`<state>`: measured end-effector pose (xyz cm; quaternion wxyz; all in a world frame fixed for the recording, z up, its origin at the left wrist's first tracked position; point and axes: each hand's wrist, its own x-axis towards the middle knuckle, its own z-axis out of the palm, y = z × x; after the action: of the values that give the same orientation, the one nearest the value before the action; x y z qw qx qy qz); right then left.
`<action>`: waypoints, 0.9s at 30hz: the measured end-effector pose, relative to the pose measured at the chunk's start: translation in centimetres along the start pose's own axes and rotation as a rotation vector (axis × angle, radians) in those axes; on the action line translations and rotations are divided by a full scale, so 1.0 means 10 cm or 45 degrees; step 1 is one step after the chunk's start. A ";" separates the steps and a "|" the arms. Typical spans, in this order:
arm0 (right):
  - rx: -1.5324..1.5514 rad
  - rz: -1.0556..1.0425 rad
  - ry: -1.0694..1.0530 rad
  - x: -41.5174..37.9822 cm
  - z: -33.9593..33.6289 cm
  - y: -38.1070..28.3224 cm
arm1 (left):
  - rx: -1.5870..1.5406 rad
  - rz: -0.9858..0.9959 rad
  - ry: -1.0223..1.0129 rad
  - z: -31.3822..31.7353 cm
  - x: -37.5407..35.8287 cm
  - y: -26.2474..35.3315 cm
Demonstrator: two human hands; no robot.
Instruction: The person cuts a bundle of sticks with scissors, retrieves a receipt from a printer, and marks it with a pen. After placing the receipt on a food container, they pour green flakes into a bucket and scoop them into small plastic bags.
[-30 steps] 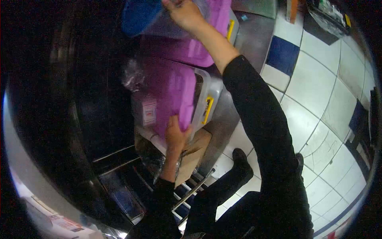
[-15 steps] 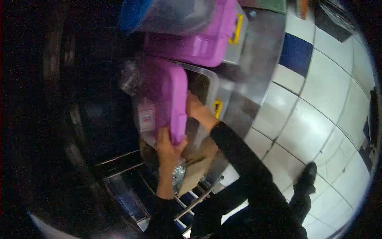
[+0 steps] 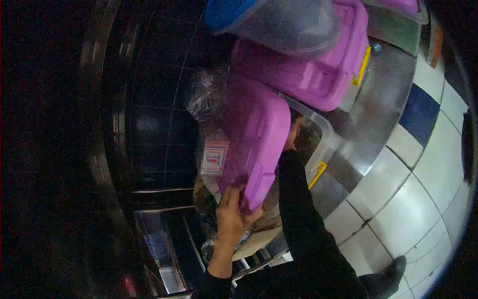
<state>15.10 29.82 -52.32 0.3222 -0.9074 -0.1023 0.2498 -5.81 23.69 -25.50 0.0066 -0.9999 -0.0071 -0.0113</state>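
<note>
My left hand (image 3: 234, 214) is closed round the near corner of a purple lid (image 3: 256, 134), which is tilted up over a clear plastic storage bin (image 3: 326, 132). Under the raised lid, my right hand (image 3: 293, 135) reaches into the bin. Its fingers are mostly hidden by the lid and the shadow, and what they touch cannot be made out. Dark contents (image 3: 312, 139) show inside the bin. A yellow latch (image 3: 317, 174) sits on the bin's outer side.
A second bin with a purple lid (image 3: 308, 82) stands behind, bearing a large clear container with a blue end (image 3: 226, 15). A small white box (image 3: 215, 158) and crumpled clear plastic (image 3: 206, 94) lie left of the raised lid. Cardboard (image 3: 256, 244) is nearest me. White floor tiles (image 3: 403, 189) lie right.
My right hand has gone deeper into the bin, under the lid. My left hand still holds the lid. The whole view has shifted, so things appear farther right and lower.
</note>
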 end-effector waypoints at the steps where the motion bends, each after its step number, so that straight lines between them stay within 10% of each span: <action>1: -0.010 -0.011 -0.038 -0.07 -0.01 0.05 | -0.026 0.004 -0.006 -0.02 0.00 0.03; 7: 0.100 -0.025 -0.227 -0.60 -0.56 0.39 | -0.151 0.043 -0.010 -0.21 0.04 0.24; 14: 1.126 0.434 0.962 -2.22 -1.75 0.39 | -0.141 0.159 0.069 0.00 -0.03 0.02; 15: 1.361 0.523 1.233 -2.39 -1.83 0.41 | -0.231 -0.335 -0.217 -0.22 0.02 0.27; 16: 1.314 0.631 1.194 -2.54 -1.85 0.55 | -0.149 -0.072 0.063 0.18 -0.02 -0.14; 21: 1.328 0.666 1.266 -4.47 -2.39 1.49 | -0.235 0.034 -0.184 0.37 -0.01 0.23; 26: 0.961 0.320 0.996 -6.78 -2.78 2.40 | -1.317 0.237 -1.041 1.12 -0.70 1.32; 27: 0.822 0.282 0.833 -7.05 -2.79 2.61 | -1.383 -0.271 -1.477 -0.01 -0.89 2.45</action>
<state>-29.97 -29.68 -22.95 0.5745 -0.7974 0.1849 0.0027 -14.38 -0.91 -25.96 -0.4869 -0.7038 -0.0984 0.5078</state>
